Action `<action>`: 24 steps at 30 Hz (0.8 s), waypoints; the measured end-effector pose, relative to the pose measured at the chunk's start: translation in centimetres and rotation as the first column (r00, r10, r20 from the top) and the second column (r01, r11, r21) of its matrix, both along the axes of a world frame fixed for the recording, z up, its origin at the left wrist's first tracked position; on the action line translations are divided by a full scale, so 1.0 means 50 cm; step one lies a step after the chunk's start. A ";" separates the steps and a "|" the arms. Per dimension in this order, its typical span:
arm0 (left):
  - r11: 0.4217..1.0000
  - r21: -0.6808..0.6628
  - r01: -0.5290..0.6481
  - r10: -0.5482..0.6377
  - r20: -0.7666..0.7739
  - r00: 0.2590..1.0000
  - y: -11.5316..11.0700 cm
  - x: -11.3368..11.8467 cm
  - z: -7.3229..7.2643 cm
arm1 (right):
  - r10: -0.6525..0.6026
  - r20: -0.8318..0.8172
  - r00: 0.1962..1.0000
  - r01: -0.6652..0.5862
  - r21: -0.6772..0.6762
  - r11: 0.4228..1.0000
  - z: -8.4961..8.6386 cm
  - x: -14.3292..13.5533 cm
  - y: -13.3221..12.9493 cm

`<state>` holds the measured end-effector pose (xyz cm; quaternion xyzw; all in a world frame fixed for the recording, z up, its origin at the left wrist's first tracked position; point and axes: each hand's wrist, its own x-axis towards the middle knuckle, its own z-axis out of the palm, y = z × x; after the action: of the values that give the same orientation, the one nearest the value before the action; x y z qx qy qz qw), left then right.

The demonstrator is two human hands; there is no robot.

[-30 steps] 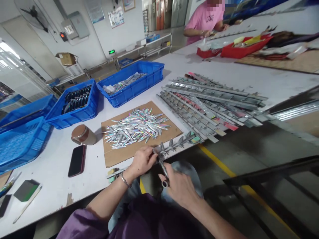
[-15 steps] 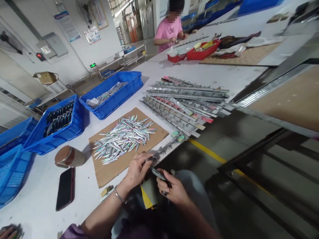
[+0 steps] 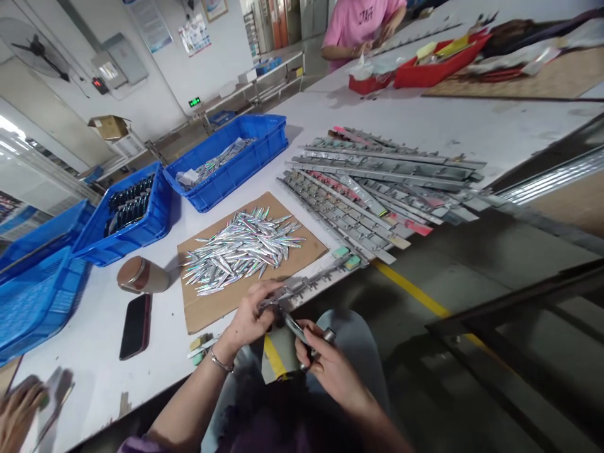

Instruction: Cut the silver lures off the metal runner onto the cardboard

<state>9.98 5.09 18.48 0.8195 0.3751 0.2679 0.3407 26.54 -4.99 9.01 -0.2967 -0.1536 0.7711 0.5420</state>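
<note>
Two bare hands work at the near edge of one white tabletop [image 3: 160, 340]. The left hand [image 3: 252, 314] is closed narrowly on one long grey metal strip with small prongs [image 3: 314, 283]; the right hand [image 3: 330, 362] grips one grey metal hand tool, apparently pliers [image 3: 295, 327], its tip at the left fingers, where blur hides detail. Beside the strip, one brown cardboard sheet [image 3: 201, 318] carries one heap of slender, shiny silver pieces [image 3: 240, 251], too many to count. Around it are four blue plastic crates [image 3: 236, 185], one brown-and-beige cup [image 3: 144, 275], one black phone [image 3: 135, 327] and one pile of metal strips [image 3: 372, 182]. Beyond are two red plastic trays [image 3: 438, 66] and one person in pink [image 3: 361, 28]. Compared with one second earlier, another person's hand [image 3: 21, 409] has entered at lower left, and two tool handle ends show instead of one.
</note>
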 end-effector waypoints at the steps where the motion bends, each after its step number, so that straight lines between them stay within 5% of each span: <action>1: 1.000 -0.012 0.004 -0.004 0.019 1.000 0.000 -0.001 0.004 | -0.008 0.060 0.998 0.008 0.011 1.000 0.008 0.003 -0.006; 7: 0.999 -0.038 0.009 -0.008 0.007 1.000 0.002 0.005 0.009 | -0.101 0.435 0.895 0.028 0.171 0.985 0.031 0.003 -0.006; 10: 0.999 0.016 -0.046 0.046 -0.032 0.998 0.005 0.012 -0.007 | -0.157 0.434 0.887 0.079 0.192 0.978 0.031 -0.018 0.005; 15: 0.993 0.097 -0.070 0.078 -0.081 0.994 0.013 0.016 -0.022 | -0.132 -0.064 0.989 0.129 -0.044 0.991 0.007 -0.041 0.025; 20: 0.987 0.132 -0.090 0.104 -0.098 0.990 0.018 0.016 -0.022 | 0.043 -0.444 0.895 -0.088 -0.081 0.993 -0.042 -0.035 0.039; 24: 0.981 0.158 -0.111 0.126 -0.089 0.988 0.016 0.022 -0.032 | 0.058 -0.602 0.796 -0.112 -0.053 0.992 -0.064 -0.040 0.041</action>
<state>11.07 5.91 16.88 0.8316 0.4178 0.2751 0.2414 24.55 -2.93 5.79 -0.0536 0.0458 0.8548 0.5141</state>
